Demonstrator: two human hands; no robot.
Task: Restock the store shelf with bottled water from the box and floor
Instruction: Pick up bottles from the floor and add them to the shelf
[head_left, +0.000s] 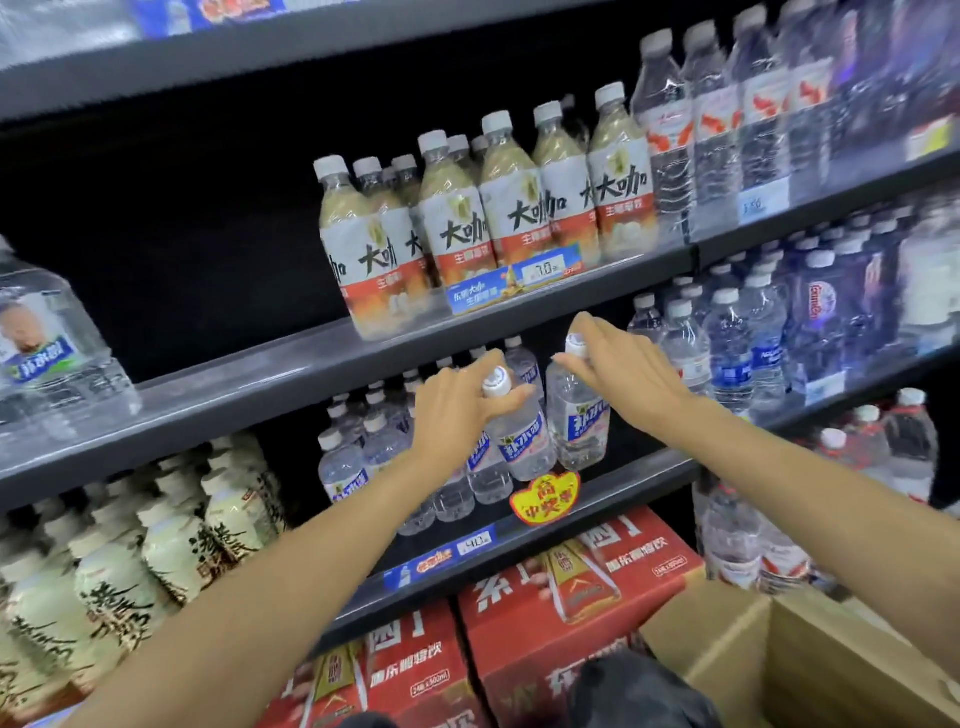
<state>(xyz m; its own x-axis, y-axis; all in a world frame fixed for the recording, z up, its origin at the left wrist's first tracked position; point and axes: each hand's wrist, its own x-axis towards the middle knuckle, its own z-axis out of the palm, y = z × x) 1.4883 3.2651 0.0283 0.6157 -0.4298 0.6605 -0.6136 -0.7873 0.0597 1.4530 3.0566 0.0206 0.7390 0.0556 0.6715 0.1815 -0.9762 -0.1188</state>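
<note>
Bottles go in two at a time here, one under each hand, onto the middle shelf (623, 480) where the clear water stands. Left hand (457, 402) has its fingers curled around the neck and white cap of the left bottle (519, 441), which leans a little toward the aisle; right hand (618, 364) lies over the cap of the right bottle (574, 421) with fingers nearly straight and close together, pressing and steering more than gripping — whether the thumb hooks under the cap cannot be told. To do this step well, I judge each bottle should be pushed straight back by its shoulder until it stands upright and touches the row behind, label facing out, with the base fully behind the shelf lip and its price strip (457, 551). The tilted left one needs righting first, or it may tip its neighbours. Both bottles are clear plastic, ribbed low down, with a blue-and-white label and white screw cap; they stand just beside each other at the front edge, above a yellow-and-red tag (545, 493). An open cardboard box (779, 654) sits at lower right — its contents are not visible.
</note>
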